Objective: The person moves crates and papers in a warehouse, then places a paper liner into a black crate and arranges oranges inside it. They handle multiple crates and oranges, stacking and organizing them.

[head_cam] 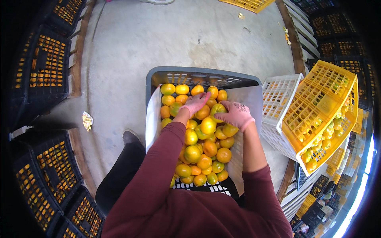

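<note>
Before me stands a dark plastic crate (205,71) with white liner sheets (245,98) along its sides, holding many orange and yellow-green mandarins (204,162). My right hand (238,115), in a pink glove, grips a greenish-yellow mandarin (218,110) at the right of the pile, thumb and fingers around its sides. To its left, my left hand (196,103), also pink-gloved, reaches over the fruit near the crate's far end. Its fingers lie close together beside an orange mandarin (212,92); its palm side is partly hidden, so I cannot tell whether it holds anything.
At right, a tilted yellow crate (321,104) with mandarins rests against a white crate (281,98). Black fruit-filled crates (47,65) stand on wooden pallets along the left. Peel scraps (87,121) lie on the concrete floor (125,59). Another yellow crate (253,4) is at the top.
</note>
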The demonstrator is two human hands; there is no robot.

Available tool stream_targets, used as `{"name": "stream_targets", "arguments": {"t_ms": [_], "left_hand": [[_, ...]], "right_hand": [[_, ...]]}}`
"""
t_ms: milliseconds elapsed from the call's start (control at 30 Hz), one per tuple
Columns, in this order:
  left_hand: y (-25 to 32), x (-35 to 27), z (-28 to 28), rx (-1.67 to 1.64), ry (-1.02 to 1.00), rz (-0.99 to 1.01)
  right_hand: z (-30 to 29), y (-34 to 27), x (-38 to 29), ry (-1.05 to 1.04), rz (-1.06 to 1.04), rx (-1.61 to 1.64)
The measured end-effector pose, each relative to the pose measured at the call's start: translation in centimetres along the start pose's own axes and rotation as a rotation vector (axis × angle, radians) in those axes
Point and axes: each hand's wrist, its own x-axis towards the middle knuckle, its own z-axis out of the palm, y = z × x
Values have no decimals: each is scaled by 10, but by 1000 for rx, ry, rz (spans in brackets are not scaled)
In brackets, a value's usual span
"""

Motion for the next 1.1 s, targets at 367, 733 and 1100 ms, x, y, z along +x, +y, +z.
{"name": "stream_targets", "arguments": {"t_ms": [367,733,1100], "left_hand": [[3,-17,15,502,84,186],[0,-15,19,560,161,234],[1,-17,18,507,144,194]], "right_hand": [[25,7,77,418,162,211],[36,22,99,177,148,338],[56,20,39,306,-22,264]]}}
